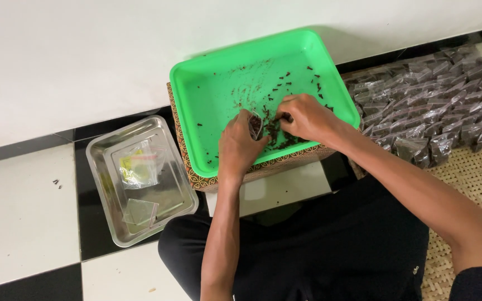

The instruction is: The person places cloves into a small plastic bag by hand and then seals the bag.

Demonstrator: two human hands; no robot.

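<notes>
Left hand: left hand (240,146) reaches in from below with the forearm nearly straight up the picture; fingers are closed around a small clear bag (255,126), held at the near part of the tray
Right hand: right hand (307,117) comes from the right with the wrist bent; fingertips are pinched on dark cloves (277,131) just beside the bag mouth
Tray: green tray (207,89) rests on a patterned box (196,179); cloves lie scattered inside
Left side: steel tray (97,167) on the floor holds empty clear bags
Right side: filled bags (436,106) lie in rows on a woven mat (478,175)
</notes>
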